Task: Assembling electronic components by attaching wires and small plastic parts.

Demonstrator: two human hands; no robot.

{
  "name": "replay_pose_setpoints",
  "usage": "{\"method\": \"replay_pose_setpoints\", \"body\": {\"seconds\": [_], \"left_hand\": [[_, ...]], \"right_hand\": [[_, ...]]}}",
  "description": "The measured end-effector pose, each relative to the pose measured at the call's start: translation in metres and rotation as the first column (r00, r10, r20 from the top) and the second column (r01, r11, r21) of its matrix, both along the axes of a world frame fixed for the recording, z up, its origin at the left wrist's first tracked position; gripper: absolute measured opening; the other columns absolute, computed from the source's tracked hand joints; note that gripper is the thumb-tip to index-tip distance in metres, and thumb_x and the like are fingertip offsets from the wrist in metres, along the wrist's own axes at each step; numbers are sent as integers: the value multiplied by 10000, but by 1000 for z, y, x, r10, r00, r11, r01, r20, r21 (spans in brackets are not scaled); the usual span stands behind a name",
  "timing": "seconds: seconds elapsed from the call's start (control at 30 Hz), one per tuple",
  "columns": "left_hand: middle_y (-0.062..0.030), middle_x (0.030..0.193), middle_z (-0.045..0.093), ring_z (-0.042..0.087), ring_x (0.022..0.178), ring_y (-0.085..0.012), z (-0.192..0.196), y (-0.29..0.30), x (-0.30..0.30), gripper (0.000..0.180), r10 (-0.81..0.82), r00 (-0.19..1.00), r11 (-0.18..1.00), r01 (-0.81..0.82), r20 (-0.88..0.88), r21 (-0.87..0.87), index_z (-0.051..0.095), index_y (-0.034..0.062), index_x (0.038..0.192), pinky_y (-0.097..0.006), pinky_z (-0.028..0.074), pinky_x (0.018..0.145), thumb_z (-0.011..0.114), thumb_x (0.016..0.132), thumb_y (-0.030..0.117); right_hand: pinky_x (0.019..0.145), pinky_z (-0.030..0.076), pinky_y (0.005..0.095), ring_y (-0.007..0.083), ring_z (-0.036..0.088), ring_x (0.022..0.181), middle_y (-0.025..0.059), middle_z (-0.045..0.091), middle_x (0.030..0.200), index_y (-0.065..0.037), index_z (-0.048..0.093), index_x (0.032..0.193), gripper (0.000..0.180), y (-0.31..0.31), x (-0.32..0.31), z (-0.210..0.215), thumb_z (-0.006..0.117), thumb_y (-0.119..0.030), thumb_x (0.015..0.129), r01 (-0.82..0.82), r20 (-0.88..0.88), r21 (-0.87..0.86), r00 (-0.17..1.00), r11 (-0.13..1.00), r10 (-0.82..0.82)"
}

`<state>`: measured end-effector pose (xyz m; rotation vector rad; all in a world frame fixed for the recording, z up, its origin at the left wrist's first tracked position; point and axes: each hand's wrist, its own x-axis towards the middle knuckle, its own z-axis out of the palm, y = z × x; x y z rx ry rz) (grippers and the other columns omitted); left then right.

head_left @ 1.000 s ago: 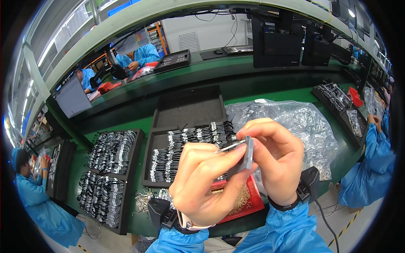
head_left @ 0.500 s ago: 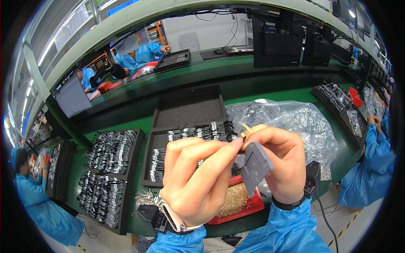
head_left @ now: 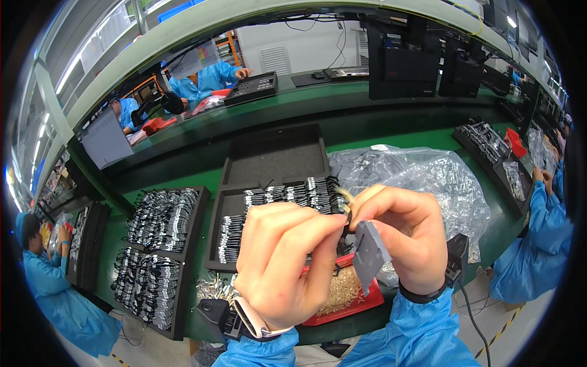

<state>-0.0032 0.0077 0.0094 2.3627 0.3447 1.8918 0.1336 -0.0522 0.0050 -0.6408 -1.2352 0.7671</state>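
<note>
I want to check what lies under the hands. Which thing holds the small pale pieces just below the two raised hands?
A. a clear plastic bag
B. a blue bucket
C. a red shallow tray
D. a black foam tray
C: the pale pieces lie in a red shallow tray at the table's near edge, just under the left hand and right hand.

Green workbench [head_left: 391, 131] is pretty packed: black foam trays [head_left: 275, 156] full of small silver-and-black parts, a crinkly clear plastic bag [head_left: 422, 174] on the right, and a red tray [head_left: 367, 303] of tiny tan bits up front. Blue-coated coworkers [head_left: 538, 244] sit all around.
</note>
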Motion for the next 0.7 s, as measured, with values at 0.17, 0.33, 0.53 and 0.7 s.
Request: {"method": "replay_pose_setpoints", "body": {"seconds": [0.17, 0.33, 0.53, 0.7], "left_hand": [[-71, 754, 573, 550, 670, -217, -1, 0, -1, 257, 46, 999, 999, -46, 22, 4, 626, 22, 828, -292, 455, 582, 673, 601, -89], [-66, 748, 575, 551, 661, -212, -2, 1, 2, 248, 118, 992, 992, -119, 37, 35, 634, 24, 820, -291, 458, 578, 685, 598, -74], [-62, 743, 578, 553, 657, -209, -1, -2, 2, 251, 161, 986, 984, -163, 34, 70, 641, 27, 813, -283, 463, 569, 689, 587, -70], [-65, 734, 579, 553, 641, -207, 0, -3, 4, 241, 138, 990, 987, -140, 37, 83, 642, 16, 810, -284, 470, 559, 684, 587, -65]], "right_hand": [[796, 417, 294, 177, 554, 871, 132, 597, 891, 49, 602, 817, 76, 1, -1, 0, 589, 62, 743, 36, 29, 45, 999, 998, -37], [776, 430, 297, 193, 562, 862, 142, 597, 891, 43, 605, 792, 69, 2, -3, -2, 598, 55, 725, 123, 76, 129, 988, 984, -134], [694, 459, 303, 215, 588, 769, 134, 618, 809, 21, 610, 733, 101, 2, -6, 3, 642, 55, 644, 341, 297, 326, 849, 882, -438], [666, 463, 307, 226, 591, 732, 125, 622, 773, 16, 605, 715, 120, 3, -8, 5, 646, 64, 612, 348, 307, 395, 822, 850, -479]]}}
